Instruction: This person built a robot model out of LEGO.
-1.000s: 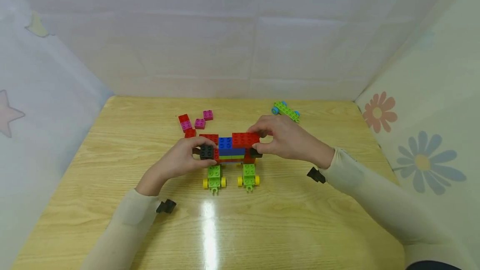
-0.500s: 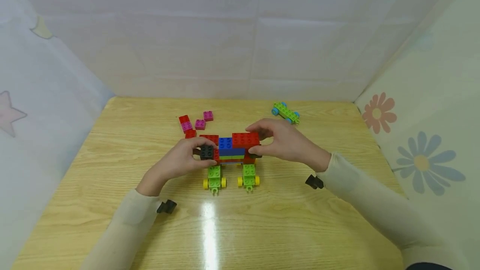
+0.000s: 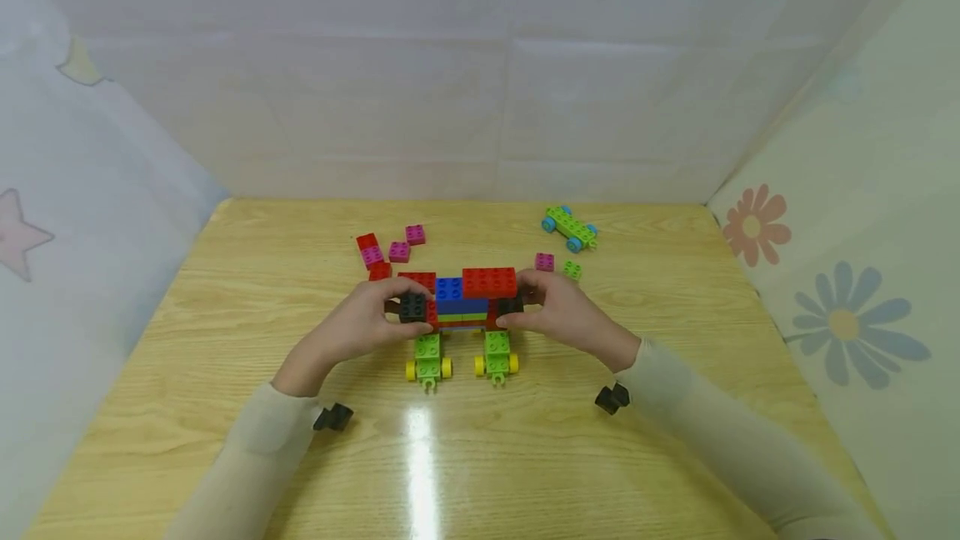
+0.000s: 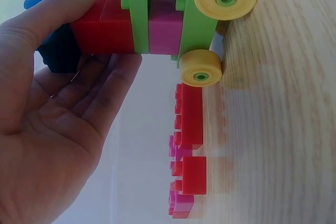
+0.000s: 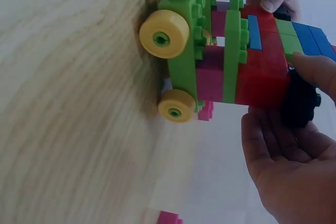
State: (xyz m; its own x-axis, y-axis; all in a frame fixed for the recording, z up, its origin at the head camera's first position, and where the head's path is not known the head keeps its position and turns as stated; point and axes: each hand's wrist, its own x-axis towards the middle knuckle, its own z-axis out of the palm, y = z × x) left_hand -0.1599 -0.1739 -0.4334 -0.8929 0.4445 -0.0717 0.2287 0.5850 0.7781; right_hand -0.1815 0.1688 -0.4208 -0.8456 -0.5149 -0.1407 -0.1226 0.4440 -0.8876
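Note:
A toy vehicle of stacked building blocks stands between my hands in the head view, a red block (image 3: 489, 282) and a blue block (image 3: 450, 289) on top. Below are two green wheeled bases (image 3: 497, 347) with yellow wheels (image 5: 164, 34). My left hand (image 3: 360, 311) grips its left end around a black block (image 3: 412, 307), thumb on the near side and fingers behind. On the right end my right hand (image 3: 562, 311) holds it the same way, beside another black block (image 5: 300, 98). Pink blocks (image 4: 165, 30) show between the green layers in the left wrist view.
Several red and pink blocks (image 3: 400, 252) lie behind the vehicle to the left. Back right are a green wheeled base with blue wheels (image 3: 572, 228), a pink block (image 3: 544, 262) and a small green block (image 3: 572, 270). A patterned cloth surrounds the wooden table (image 3: 525, 457).
My right hand has come down from the red top block to the vehicle's right end, uncovering the pink and green blocks behind it. The left hand and the vehicle keep their place.

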